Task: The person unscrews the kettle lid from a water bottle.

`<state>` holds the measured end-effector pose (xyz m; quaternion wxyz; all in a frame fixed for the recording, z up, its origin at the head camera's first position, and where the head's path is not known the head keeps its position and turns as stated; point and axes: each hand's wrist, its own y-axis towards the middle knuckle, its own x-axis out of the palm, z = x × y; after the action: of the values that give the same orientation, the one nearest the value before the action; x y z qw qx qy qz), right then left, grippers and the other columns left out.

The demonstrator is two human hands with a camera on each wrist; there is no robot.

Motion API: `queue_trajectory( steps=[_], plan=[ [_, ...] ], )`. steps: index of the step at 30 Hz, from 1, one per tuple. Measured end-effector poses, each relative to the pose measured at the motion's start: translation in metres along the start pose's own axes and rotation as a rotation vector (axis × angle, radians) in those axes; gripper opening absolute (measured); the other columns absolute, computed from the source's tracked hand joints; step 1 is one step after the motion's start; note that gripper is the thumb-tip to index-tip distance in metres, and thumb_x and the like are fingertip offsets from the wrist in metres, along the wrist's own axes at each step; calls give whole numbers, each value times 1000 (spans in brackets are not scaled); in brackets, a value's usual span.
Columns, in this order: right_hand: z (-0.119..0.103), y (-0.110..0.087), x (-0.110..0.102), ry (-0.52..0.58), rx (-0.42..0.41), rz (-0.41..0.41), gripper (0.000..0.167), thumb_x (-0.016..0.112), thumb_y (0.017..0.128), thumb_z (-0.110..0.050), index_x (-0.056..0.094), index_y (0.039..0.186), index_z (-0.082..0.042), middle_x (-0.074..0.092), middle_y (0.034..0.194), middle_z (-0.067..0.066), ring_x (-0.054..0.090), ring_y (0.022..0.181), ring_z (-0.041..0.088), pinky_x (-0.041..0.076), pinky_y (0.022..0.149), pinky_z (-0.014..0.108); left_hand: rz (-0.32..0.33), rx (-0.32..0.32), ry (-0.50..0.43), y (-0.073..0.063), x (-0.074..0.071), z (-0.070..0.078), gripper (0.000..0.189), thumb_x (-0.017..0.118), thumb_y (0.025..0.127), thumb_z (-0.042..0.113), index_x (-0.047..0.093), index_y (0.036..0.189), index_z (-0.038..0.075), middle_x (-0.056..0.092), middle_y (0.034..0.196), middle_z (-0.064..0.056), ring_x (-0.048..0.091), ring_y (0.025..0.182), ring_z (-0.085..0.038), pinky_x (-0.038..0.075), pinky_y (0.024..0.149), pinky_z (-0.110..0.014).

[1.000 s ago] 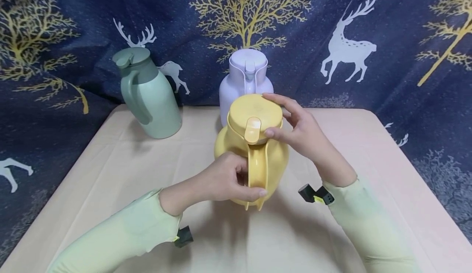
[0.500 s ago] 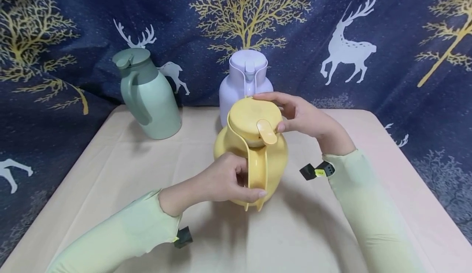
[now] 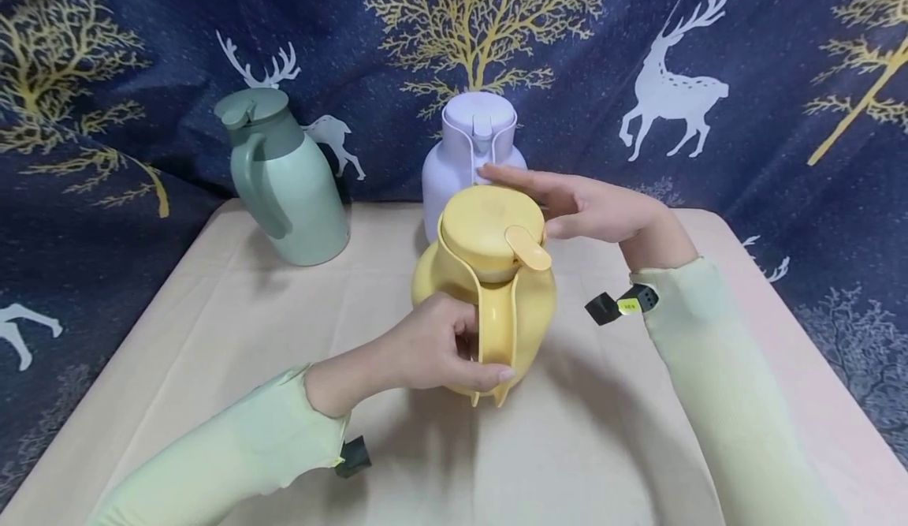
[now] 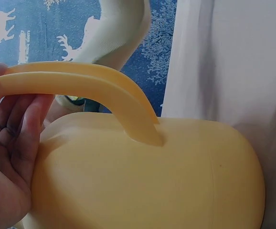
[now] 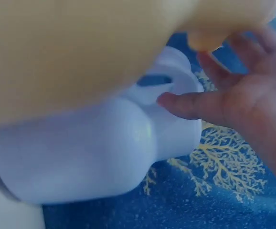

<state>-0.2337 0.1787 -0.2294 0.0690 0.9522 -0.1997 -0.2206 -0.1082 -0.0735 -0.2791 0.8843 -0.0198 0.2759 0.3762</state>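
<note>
A yellow thermos jug [image 3: 535, 313] stands in the middle of the table, its handle [image 3: 496, 329] toward me. My left hand [image 3: 443, 345] holds that handle, fingers inside the loop and thumb across its outside; the left wrist view shows the curled fingers [image 4: 21, 124] under the handle. On top is the round yellow lid [image 3: 489, 218], its tab [image 3: 528, 248] pointing to the right of the handle. My right hand [image 3: 599, 209] is beside and behind the lid with fairly straight fingers. Whether its fingertips touch the lid, I cannot tell.
Close behind the yellow jug stands a lilac thermos jug [image 3: 443, 175], also large in the right wrist view [image 5: 80, 152]. A green thermos jug [image 3: 305, 195] is at the back left. A dark cloth with deer and trees hangs behind the table [image 3: 284, 329].
The lid's tab has swung from over the handle to the right. My right hand has gone from holding the lid's side to lying looser, farther right and back. The left hand keeps its hold.
</note>
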Motion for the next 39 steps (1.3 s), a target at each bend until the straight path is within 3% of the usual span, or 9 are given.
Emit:
queue_trajectory(
  steps=[3,6,8,10,14,18,25,33,39],
  plan=[
    [-12,-12,24,-82,45,308,84,60,99,-56,28,162,-11,32,169,-1,32,154,10,39,119,24,-4,-14,-20,1,2,0,14,80,82,14,72,81,3,64,63,-1,49,60,5,47,56,-19],
    [-31,-22,63,-213,161,622,77,61,97,-58,40,158,-15,41,164,5,33,155,19,36,123,40,-6,-20,-20,2,3,-1,14,80,82,15,72,81,3,64,63,-1,50,60,5,47,56,-19],
    [-41,-27,87,-364,247,737,72,62,97,-56,45,155,-18,45,162,7,35,154,25,32,124,53,1,-21,-18,2,3,-1,13,80,82,14,72,80,3,64,63,-1,49,59,5,46,56,-18],
    [-46,-28,105,-463,294,783,73,67,95,-51,45,155,-17,45,161,10,36,153,28,29,123,61,7,-10,-5,2,2,-1,14,80,82,14,72,80,3,64,62,-2,49,59,5,46,56,-19],
    [-49,-24,122,-573,319,829,73,75,92,-42,48,153,-15,51,156,12,41,149,28,32,122,59,16,-1,1,2,1,-1,13,80,82,14,72,81,3,64,62,-1,50,59,5,47,56,-19],
    [-45,-17,121,-561,336,865,71,81,89,-28,50,151,-12,56,150,14,47,145,29,34,122,55,9,7,4,2,0,-1,14,79,82,15,73,81,3,65,63,-1,50,59,6,48,56,-20],
    [-38,-9,104,-409,401,855,77,85,85,-21,48,153,-17,52,156,10,43,149,29,29,125,56,-10,4,19,3,0,-1,16,79,83,17,72,80,3,62,61,2,48,58,6,47,54,-20],
    [-34,-5,83,-322,436,738,82,84,85,-23,44,156,-26,52,156,5,37,153,26,25,126,57,-7,14,19,2,-1,3,16,79,82,17,71,79,3,63,61,1,49,59,6,48,55,-20],
    [-22,-4,74,-131,326,700,84,87,82,-22,46,155,-20,56,152,3,41,149,17,28,126,44,11,24,10,0,0,2,15,79,82,16,72,79,3,63,61,0,49,59,6,47,55,-20]
  ],
)
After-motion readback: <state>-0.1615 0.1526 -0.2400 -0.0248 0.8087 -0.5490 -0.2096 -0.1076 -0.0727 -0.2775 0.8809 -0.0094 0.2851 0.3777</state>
